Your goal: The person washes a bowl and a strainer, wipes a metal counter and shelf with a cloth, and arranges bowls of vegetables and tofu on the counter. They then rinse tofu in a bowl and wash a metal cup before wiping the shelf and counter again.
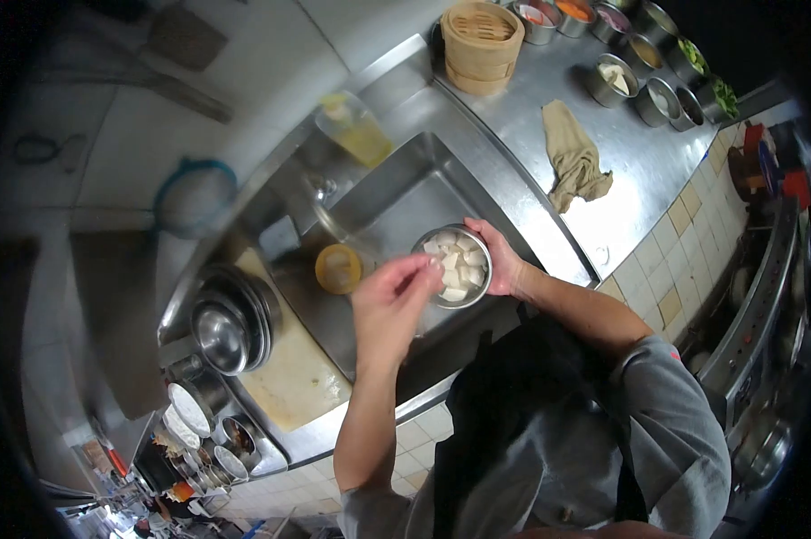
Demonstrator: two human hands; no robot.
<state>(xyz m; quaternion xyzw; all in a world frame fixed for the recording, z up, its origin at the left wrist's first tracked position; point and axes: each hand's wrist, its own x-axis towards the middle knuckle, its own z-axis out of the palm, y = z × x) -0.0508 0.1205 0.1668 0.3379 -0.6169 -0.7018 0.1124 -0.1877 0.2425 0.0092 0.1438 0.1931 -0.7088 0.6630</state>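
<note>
Over the sink [441, 162], my right hand [502, 259] holds a small round metal bowl [488, 280] by its side, fingers around the rim. Pale white cubes [458, 269], perhaps tofu, fill the bowl. My left hand [392, 301] reaches over the bowl's left edge with thumb and fingers pinched together at the cubes. Whatever sits between those fingertips is too small to make out. Left of this hand, a round yellow-rimmed container [338, 269] stands in the sink near the faucet [326, 202].
A cutting board [289, 377] and stacked metal bowls [221, 332] lie left of the sink. On the right counter are a crumpled cloth [574, 157], a bamboo steamer [483, 49] and several metal cups of ingredients [612, 81]. A yellowish plastic container [353, 130] stands behind the sink.
</note>
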